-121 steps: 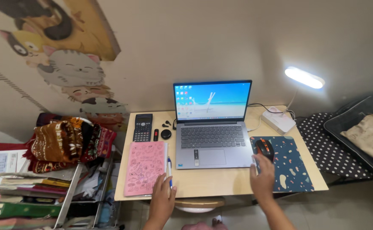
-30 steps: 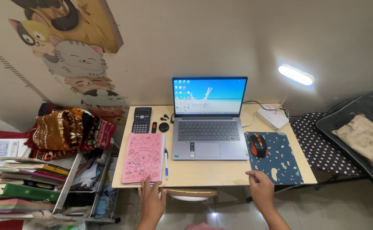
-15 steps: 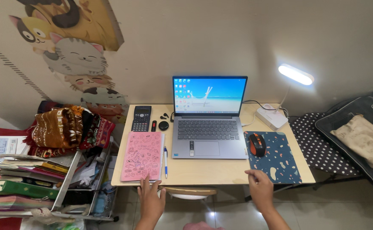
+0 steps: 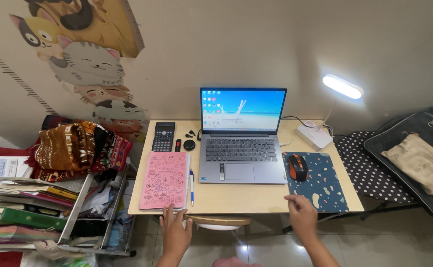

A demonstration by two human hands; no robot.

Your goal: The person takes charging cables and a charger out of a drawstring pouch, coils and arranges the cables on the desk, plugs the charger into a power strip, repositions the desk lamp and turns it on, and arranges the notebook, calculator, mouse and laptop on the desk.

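My left hand [image 4: 174, 232] rests at the near edge of the wooden desk [image 4: 241, 200], fingers spread and touching the lower edge of a pink notebook [image 4: 164, 179]; it holds nothing. A blue pen [image 4: 192, 187] lies just right of the notebook. My right hand [image 4: 303, 215] lies flat on the desk's front edge beside the near-left corner of the speckled blue mouse pad [image 4: 314, 180], empty. An orange-and-black mouse [image 4: 296, 167] sits on the pad, apart from my hand. An open grey laptop [image 4: 241, 143] with a lit screen stands in the middle.
A black calculator [image 4: 163, 136], a small black stick [image 4: 178, 145] and a round black object [image 4: 190, 145] lie at the back left. A lit desk lamp [image 4: 342, 86] on a white base [image 4: 314, 136] stands back right. Left is a rack with books [image 4: 23, 198] and folded cloths [image 4: 73, 148]; right, a dotted cushion [image 4: 369, 168].
Both hands have pulled back from the pen and mouse to the desk's near edge over four seconds. In the last second they have hardly moved.
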